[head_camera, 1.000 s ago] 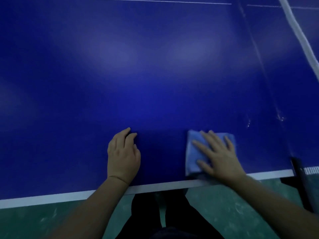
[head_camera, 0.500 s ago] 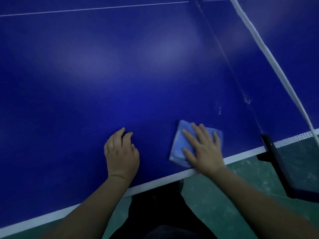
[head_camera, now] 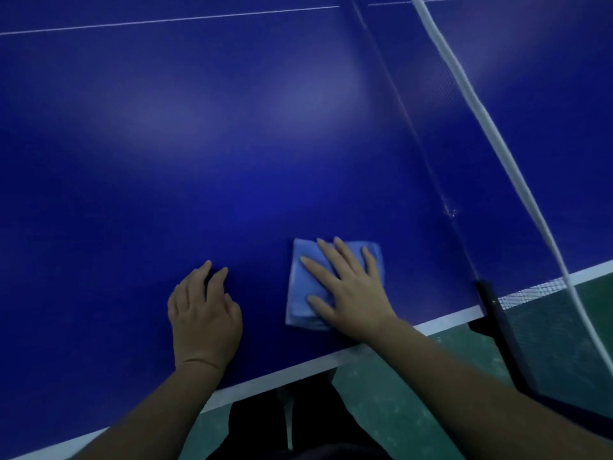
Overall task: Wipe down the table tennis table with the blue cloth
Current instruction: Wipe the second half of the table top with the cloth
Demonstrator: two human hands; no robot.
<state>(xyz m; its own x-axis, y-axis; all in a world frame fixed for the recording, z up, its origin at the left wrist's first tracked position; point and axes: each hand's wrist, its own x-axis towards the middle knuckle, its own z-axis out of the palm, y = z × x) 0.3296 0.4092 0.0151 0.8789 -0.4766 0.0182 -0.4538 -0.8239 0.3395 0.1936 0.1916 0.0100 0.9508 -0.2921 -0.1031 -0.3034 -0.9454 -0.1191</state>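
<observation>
A folded light-blue cloth (head_camera: 300,293) lies flat on the dark blue table tennis table (head_camera: 232,144), close to its white near edge. My right hand (head_camera: 351,293) presses down on the cloth with straight, spread fingers. My left hand (head_camera: 202,313) rests on the bare table surface to the left of the cloth, fingers loosely bent, holding nothing.
The net (head_camera: 477,104) with its white top band runs along the right, held by a black clamp post (head_camera: 497,320) at the table's edge. A green floor (head_camera: 414,386) lies below the edge, with my dark-clad legs (head_camera: 298,423) against it.
The view has swung, so the net and post sit nearer the middle. My right hand and the cloth have slid slightly away from the near edge. The left hand stays put.
</observation>
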